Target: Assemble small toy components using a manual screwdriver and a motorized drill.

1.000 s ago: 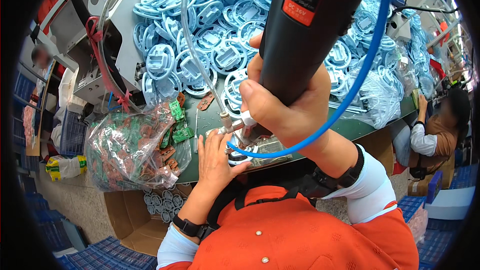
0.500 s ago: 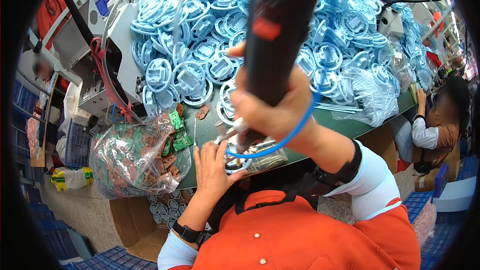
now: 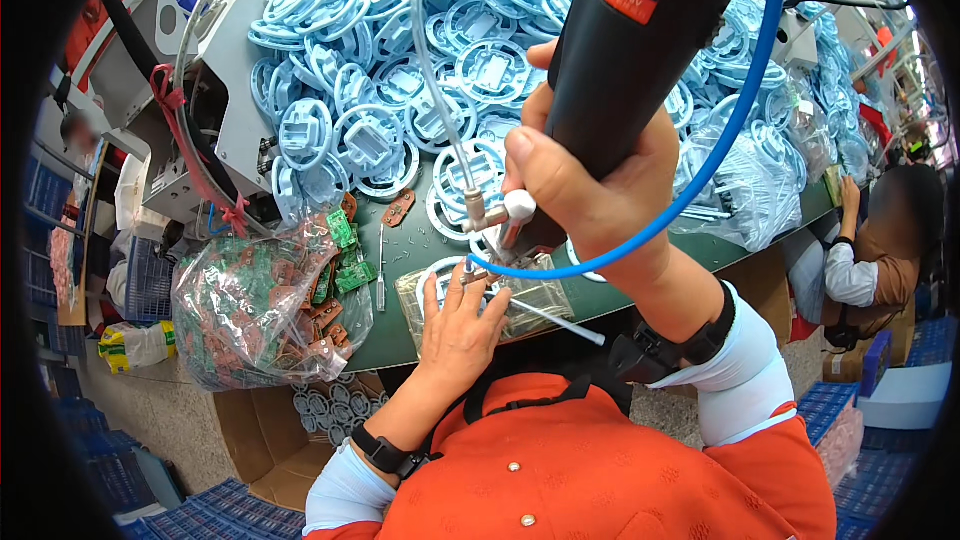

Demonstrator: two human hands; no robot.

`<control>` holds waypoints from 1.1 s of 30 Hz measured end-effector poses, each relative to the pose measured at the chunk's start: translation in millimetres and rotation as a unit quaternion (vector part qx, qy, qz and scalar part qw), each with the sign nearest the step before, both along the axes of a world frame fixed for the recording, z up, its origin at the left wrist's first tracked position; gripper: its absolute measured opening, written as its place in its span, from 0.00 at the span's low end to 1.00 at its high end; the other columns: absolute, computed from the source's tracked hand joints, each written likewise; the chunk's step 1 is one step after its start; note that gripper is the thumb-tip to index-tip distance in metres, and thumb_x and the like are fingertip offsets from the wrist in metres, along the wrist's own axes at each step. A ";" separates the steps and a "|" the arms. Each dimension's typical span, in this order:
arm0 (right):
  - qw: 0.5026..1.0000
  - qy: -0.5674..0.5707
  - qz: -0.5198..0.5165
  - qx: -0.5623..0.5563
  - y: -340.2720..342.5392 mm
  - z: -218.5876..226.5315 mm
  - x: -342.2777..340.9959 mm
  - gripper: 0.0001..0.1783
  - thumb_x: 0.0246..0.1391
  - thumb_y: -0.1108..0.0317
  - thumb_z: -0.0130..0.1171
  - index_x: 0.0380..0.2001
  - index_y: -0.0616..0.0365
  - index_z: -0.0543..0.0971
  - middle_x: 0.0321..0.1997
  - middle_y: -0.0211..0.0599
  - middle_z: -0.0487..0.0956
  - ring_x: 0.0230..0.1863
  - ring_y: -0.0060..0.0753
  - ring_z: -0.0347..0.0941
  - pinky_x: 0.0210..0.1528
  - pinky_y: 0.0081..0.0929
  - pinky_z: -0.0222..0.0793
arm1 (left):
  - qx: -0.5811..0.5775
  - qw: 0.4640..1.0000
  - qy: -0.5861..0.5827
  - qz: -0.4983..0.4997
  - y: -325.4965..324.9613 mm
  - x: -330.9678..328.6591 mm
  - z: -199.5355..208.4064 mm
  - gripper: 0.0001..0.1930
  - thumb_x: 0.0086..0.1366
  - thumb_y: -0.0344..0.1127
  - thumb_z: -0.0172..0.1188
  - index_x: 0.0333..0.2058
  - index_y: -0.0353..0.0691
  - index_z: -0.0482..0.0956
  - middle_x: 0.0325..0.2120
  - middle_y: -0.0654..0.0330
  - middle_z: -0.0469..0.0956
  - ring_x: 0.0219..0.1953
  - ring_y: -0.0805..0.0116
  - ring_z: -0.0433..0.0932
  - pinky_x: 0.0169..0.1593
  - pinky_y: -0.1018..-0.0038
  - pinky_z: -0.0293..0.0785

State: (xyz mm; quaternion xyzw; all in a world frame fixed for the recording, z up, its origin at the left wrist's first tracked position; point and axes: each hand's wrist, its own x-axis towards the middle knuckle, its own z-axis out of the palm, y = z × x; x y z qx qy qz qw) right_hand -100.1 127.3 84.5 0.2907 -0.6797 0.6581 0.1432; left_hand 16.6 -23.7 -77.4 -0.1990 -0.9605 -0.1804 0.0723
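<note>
My right hand (image 3: 605,205) was wrapped round a black power screwdriver (image 3: 612,75), its long axis slanting down and leftward toward the pale blue disc (image 3: 437,268) over the green surface (image 3: 386,342). The disc lay down-left of that hand; my left hand (image 3: 460,332) was nearer, its fingers spread over it, though I couldn't tell whether their tips pinched anything. Those fingers hid much of the disc, the screwdriver's tip was hard to make out, and its upper end was cut off.

A yellow-and-white bag (image 3: 138,348) lies near a blue basket (image 3: 150,280); at right sits a co-worker (image 3: 888,275).
</note>
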 end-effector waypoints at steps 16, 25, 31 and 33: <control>0.996 -0.057 -0.029 -0.055 -19.0 -15.2 3.6 0.25 0.48 0.78 0.62 0.51 0.67 0.69 0.27 0.26 0.74 0.26 0.16 0.71 0.31 0.20 0.69 | -0.005 1.000 0.007 -0.003 0.3 -0.5 -0.4 0.20 0.58 0.35 0.65 0.51 0.51 0.79 0.49 0.54 0.74 0.56 0.50 0.68 0.60 0.41 0.54; 0.997 -0.018 -0.052 -0.054 18.1 11.6 -9.3 0.23 0.47 0.74 0.64 0.47 0.60 0.70 0.23 0.26 0.73 0.20 0.18 0.71 0.23 0.21 0.68 | 0.057 0.998 0.039 -0.002 -10.6 5.9 5.2 0.29 0.52 0.39 0.72 0.54 0.45 0.75 0.60 0.49 0.65 0.63 0.46 0.63 0.62 0.46 0.56; 0.996 -0.012 -0.075 -0.052 19.5 -5.1 -35.6 0.25 0.50 0.72 0.66 0.49 0.61 0.66 0.22 0.30 0.74 0.18 0.21 0.73 0.20 0.21 0.70 | 0.020 0.991 -0.026 0.128 -34.3 -0.7 26.9 0.39 0.40 0.43 0.79 0.53 0.40 0.74 0.45 0.52 0.71 0.48 0.50 0.73 0.48 0.61 0.72; 0.997 -0.018 -0.071 -0.033 25.5 -5.6 -46.0 0.27 0.51 0.69 0.68 0.50 0.61 0.65 0.25 0.32 0.75 0.19 0.22 0.74 0.21 0.22 0.72 | 0.072 0.981 -0.126 0.131 -42.8 -1.1 35.8 0.38 0.42 0.41 0.78 0.53 0.39 0.73 0.44 0.51 0.71 0.43 0.50 0.76 0.44 0.61 0.75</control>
